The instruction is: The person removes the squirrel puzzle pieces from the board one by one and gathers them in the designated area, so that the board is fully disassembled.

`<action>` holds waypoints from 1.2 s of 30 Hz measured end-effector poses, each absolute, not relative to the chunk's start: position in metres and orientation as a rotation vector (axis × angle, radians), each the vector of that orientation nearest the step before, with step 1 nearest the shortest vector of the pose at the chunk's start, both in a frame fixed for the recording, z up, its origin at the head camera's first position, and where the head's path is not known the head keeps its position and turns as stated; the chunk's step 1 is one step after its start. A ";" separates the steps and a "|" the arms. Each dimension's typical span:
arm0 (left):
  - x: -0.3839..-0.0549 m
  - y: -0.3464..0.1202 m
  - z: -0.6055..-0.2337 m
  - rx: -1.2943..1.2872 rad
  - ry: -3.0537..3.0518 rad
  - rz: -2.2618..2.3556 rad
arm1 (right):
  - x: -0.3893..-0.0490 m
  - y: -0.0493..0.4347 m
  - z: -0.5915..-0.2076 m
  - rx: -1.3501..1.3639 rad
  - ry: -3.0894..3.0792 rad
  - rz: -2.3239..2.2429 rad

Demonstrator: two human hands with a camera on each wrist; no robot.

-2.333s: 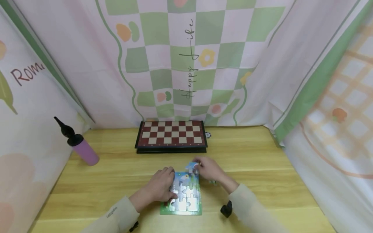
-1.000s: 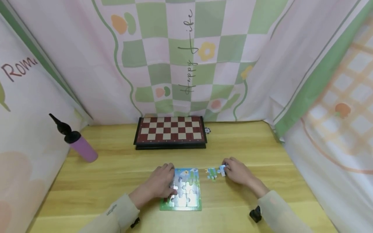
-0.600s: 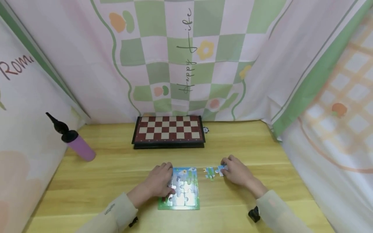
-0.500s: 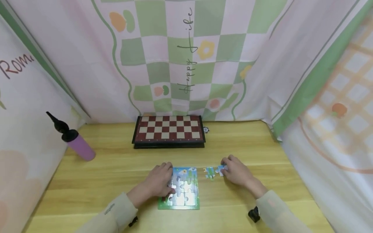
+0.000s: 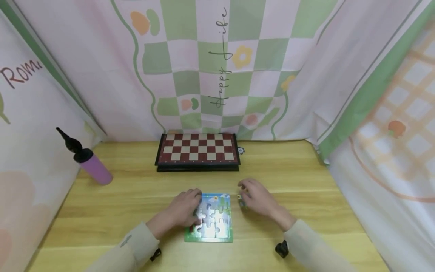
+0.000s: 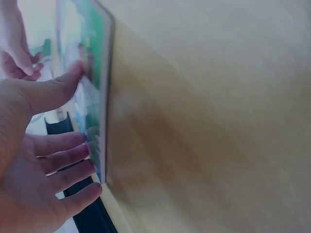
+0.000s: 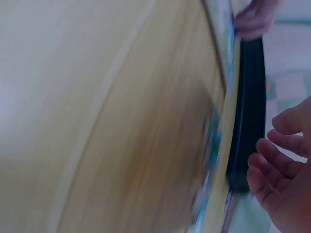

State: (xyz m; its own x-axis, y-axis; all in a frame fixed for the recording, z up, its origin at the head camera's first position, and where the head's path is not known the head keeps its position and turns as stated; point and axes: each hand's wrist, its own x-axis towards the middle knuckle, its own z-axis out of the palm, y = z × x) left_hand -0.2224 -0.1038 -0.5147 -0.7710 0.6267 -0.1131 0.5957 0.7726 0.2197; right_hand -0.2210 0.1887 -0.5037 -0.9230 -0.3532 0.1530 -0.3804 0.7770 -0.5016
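A jigsaw puzzle board (image 5: 213, 238) with a green lower border and blue upper part lies flat on the table. My left hand (image 5: 185, 208) rests at its left side. In the left wrist view its fingers are fairly straight, with the thumb over the board and the fingertips at the edge. My right hand (image 5: 259, 200) hovers right of the board, fingers loosely bent and holding nothing. Below it lies a loose green puzzle piece (image 7: 213, 141), blurred in the right wrist view, with a bluish puzzle piece (image 7: 199, 206) beside it. The head view mostly hides both pieces behind the hand.
A folded chessboard case (image 5: 198, 151) stands behind the board, near the curtain (image 5: 224, 83). A small round patterned thing (image 5: 241, 150) sits at its right side. At the left is a purple hand pump (image 5: 96, 170) with a black nozzle. Wooden tabletop (image 5: 295, 170) surrounds these.
My right hand carried a blue piece from above the board to the right, put it down beside the green one, let go and moved back left. The left hand stays at the board.
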 end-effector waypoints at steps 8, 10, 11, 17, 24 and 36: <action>-0.221 -0.113 -0.515 0.941 2.720 0.414 | -0.213 0.128 -0.506 0.905 -2.995 1.142; -0.222 -0.114 -0.517 0.931 2.722 0.433 | -0.214 0.117 -0.506 0.931 -3.026 1.165; -0.222 -0.114 -0.518 0.928 2.724 0.433 | -0.215 0.113 -0.506 0.947 -3.034 1.172; -0.227 -0.115 -0.519 0.944 2.761 0.384 | -0.223 0.097 -0.508 0.951 -3.058 1.216; -0.225 -0.113 -0.519 0.916 2.769 0.370 | -0.225 0.090 -0.513 0.752 -3.079 1.548; -0.222 -0.112 -0.519 0.879 2.780 0.347 | -0.226 0.095 -0.508 0.246 -2.913 2.268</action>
